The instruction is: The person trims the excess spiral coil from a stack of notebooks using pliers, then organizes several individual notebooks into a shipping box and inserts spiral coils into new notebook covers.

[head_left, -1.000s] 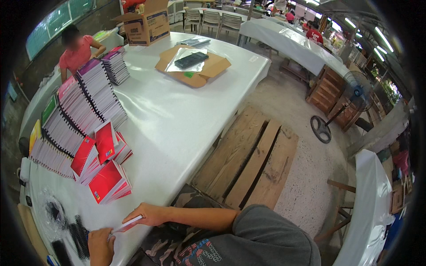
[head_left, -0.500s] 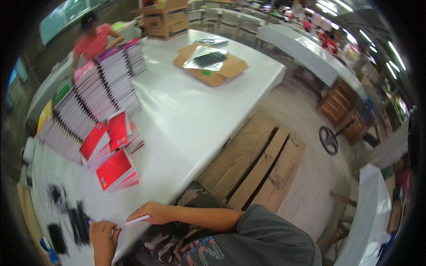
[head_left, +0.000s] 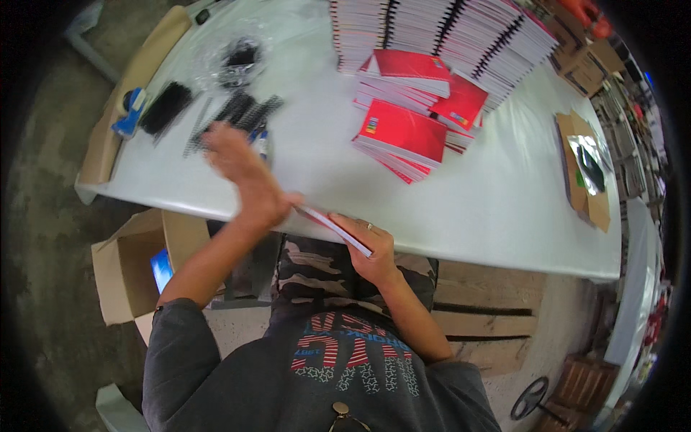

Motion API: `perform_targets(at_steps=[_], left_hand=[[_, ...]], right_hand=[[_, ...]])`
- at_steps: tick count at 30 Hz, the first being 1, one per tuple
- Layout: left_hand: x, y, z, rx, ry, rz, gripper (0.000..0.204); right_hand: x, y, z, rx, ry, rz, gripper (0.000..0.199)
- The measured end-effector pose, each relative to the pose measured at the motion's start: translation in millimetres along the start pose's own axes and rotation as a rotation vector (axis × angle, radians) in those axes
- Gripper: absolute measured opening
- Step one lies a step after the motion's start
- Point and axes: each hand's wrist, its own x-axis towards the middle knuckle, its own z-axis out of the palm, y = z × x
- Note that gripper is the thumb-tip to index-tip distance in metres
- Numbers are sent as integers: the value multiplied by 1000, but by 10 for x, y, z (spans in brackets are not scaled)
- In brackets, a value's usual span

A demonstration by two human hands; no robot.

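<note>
Held edge-on at the table's front edge is a thin red-covered notebook (head_left: 335,229), its white page edges showing. My right hand (head_left: 374,252) is closed around its right end. Fingers stretched out and slightly blurred, my left hand (head_left: 248,176) reaches over the table; its thumb is at or very near the notebook's other end. Just past those fingertips lie loose black plastic binding spines (head_left: 245,111). Several red notebooks (head_left: 407,133) are stacked in loose piles ahead of my right hand.
Tall stacks of spiral-bound books (head_left: 439,29) stand behind the red piles. A black bundle (head_left: 167,108), a blue-and-white tape dispenser (head_left: 131,113) and a clear plastic bag (head_left: 230,54) lie at the left. An open cardboard box (head_left: 133,266) sits below the table edge. Flattened cardboard (head_left: 576,173) is far right.
The view has swung left and down toward my body. My left hand has opened and stretched toward the black spines, while my right hand still holds the notebook.
</note>
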Motion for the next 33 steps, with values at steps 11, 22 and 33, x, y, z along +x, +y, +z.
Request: perform_targets(at_steps=[11, 22, 33], left_hand=[[-553, 188, -6, 96, -298, 286, 106], [-418, 219, -48, -44, -291, 401, 110], [-447, 258, -17, -138, -163, 369, 109]], right_hand=[[20, -71, 15, 53, 58, 160, 27], [85, -21, -22, -49, -13, -41, 44], [53, 18, 64, -31, -62, -58, 54]])
